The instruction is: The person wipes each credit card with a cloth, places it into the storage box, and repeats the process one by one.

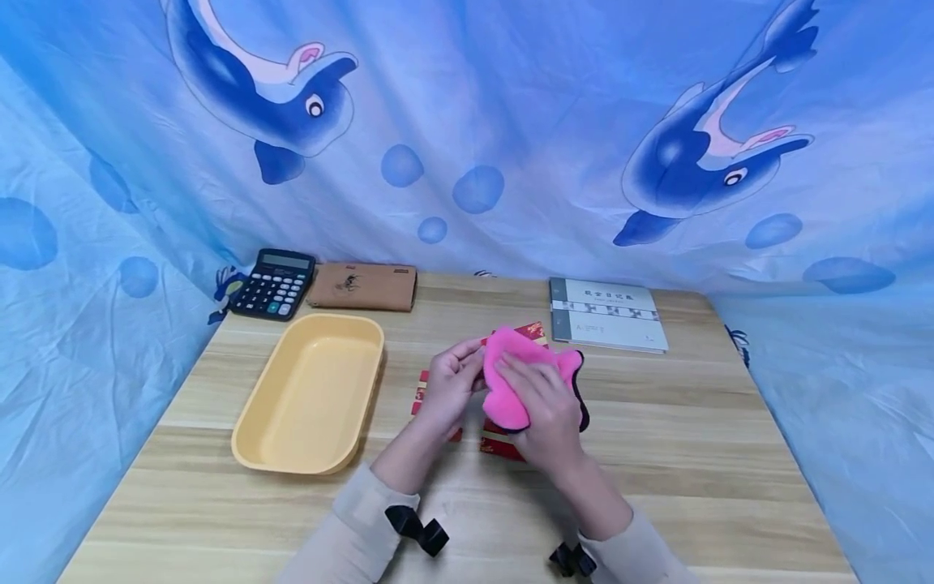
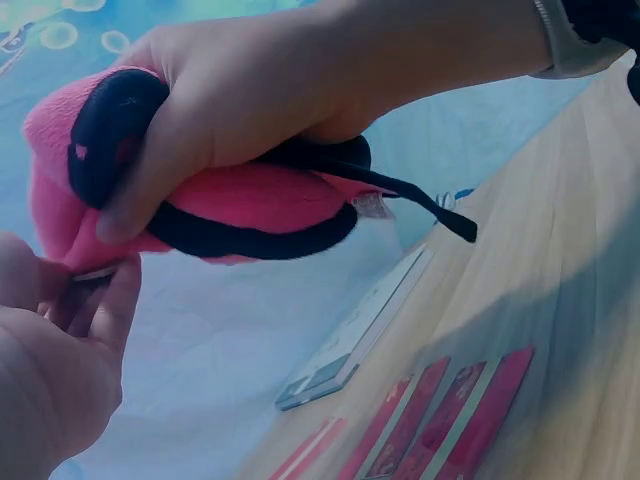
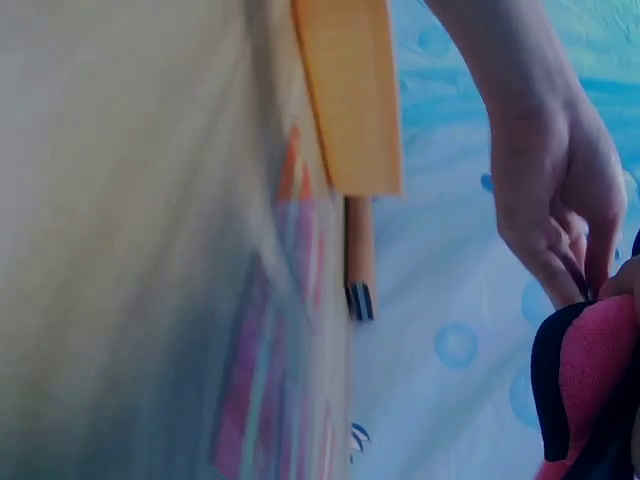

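A pink plush cloth with black edging [image 1: 511, 381] is held above the table. My right hand [image 1: 547, 410] grips it, fingers spread across the top; in the left wrist view its thumb presses over the folded cloth [image 2: 270, 205], where a black loop sticks out. The thumb and fingers of my left hand [image 1: 450, 381] pinch at the cloth's left edge. A thin pale edge shows between those fingertips, too small to identify. Beneath both hands, several red packets with gold bands [image 1: 499, 442] lie flat on the table, partly covered from the head view by hands and cloth.
To the left stands a yellow plastic tray [image 1: 251, 414]. Behind it are a black calculator [image 1: 272, 284] and a brown wallet [image 1: 362, 286]. A grey-white notebook [image 1: 609, 315] lies at the back right. A blue dolphin-print curtain [image 1: 467, 122] hangs around the wooden table [image 1: 693, 454].
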Demonstrator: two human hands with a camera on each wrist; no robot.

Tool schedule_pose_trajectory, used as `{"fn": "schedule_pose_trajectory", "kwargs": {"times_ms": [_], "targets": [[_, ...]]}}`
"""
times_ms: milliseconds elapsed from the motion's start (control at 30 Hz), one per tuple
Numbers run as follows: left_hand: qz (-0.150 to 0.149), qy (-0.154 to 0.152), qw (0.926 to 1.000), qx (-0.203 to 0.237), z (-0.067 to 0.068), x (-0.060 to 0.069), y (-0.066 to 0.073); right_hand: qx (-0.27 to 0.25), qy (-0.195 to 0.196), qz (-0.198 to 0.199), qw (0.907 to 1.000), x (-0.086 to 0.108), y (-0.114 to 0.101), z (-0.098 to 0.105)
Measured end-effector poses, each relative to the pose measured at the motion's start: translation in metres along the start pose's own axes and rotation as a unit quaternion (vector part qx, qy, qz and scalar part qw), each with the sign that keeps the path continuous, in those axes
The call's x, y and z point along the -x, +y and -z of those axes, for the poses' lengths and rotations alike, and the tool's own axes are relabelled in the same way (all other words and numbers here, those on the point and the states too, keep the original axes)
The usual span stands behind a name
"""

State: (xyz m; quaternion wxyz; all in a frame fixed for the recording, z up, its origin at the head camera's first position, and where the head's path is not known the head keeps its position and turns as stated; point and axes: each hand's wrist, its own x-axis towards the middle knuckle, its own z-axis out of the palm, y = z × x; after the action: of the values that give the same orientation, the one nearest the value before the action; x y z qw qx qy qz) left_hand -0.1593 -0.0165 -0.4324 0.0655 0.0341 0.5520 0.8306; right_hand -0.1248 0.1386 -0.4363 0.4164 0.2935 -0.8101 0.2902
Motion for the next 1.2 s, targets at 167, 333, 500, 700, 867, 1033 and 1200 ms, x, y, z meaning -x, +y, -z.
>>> {"fn": "schedule_pose_trajectory", "kwargs": {"times_ms": [167, 333, 500, 700, 867, 1033, 1200], "targets": [[-0.001, -0.017, 0.9999, 0.001, 0.0, 0.002, -0.001, -0.012, 0.002, 0.007, 0.9999, 0.001, 0.001, 0.001], [0.004, -0.015, 0.9998, -0.013, 0.002, 0.004, 0.001, 0.011, 0.039, -0.036, 0.9985, -0.006, 0.021, 0.008], [0.018, 0.035, 0.9989, -0.024, 0.007, 0.003, -0.001, 0.01, 0.055, -0.089, 0.9944, -0.005, 0.036, 0.02], [-0.004, 0.086, 0.9953, -0.045, 0.011, -0.002, -0.001, -0.028, 0.078, -0.104, 0.9912, -0.003, 0.039, 0.024], [-0.012, 0.07, 0.9939, -0.085, 0.013, -0.002, 0.0, -0.04, 0.08, -0.111, 0.9899, 0.004, 0.038, 0.023], [0.005, 0.023, 0.9949, -0.098, 0.011, 0.001, 0.0, -0.057, 0.066, -0.099, 0.9913, 0.008, 0.035, 0.018], [0.019, 0.022, 0.9898, -0.14, 0.011, 0.003, 0.0, -0.062, 0.062, -0.109, 0.9902, 0.01, 0.032, 0.017]]}}
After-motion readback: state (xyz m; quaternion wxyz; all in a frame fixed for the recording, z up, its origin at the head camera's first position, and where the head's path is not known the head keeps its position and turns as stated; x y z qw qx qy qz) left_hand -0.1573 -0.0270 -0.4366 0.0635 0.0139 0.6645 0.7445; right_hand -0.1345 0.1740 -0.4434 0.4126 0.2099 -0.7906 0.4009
